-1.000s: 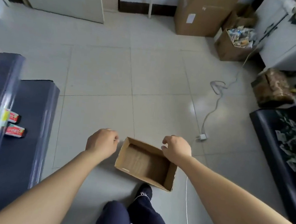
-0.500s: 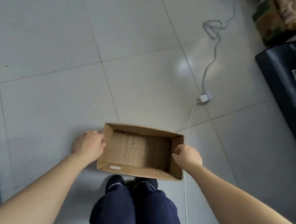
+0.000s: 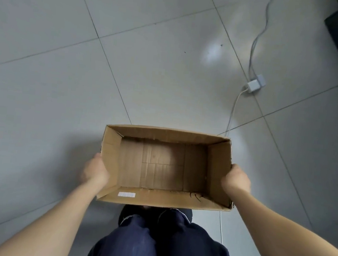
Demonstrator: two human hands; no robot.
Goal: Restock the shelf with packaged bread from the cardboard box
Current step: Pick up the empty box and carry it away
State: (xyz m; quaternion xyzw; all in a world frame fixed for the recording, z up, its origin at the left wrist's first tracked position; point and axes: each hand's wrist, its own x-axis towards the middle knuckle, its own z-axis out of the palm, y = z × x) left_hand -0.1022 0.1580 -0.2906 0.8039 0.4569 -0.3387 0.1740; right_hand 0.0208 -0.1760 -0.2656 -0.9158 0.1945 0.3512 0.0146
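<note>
Status: box (image 3: 160, 164) is empty, with bare cardboard bottom and no bread in it or anywhere in view. The shelf is out of frame, so I cannot tell how full it is. Judging from the empty box, the unloading looks finished. What is left is probably only clearing the box away, or fetching more stock.

Position: the box is open side up, directly in front of the person's legs (image 3: 163, 240), over the tiled floor (image 3: 86, 78). I cannot tell whether it rests on the tiles or is just off them.

Hands: left hand (image 3: 95, 171) grips the left end wall from outside and right hand (image 3: 236, 180) grips the right end wall. The fingers of both are hidden behind the cardboard. A white cable (image 3: 233, 107) runs past the box's right side.

Change: a second ago the box lay skewed, with both hands at its rim. Half a second ago it was squared up in front of the shoes, which were visible. Now it fills more of the view and covers the shoe toes. The dark shelf edge at the left is gone from frame.
</note>
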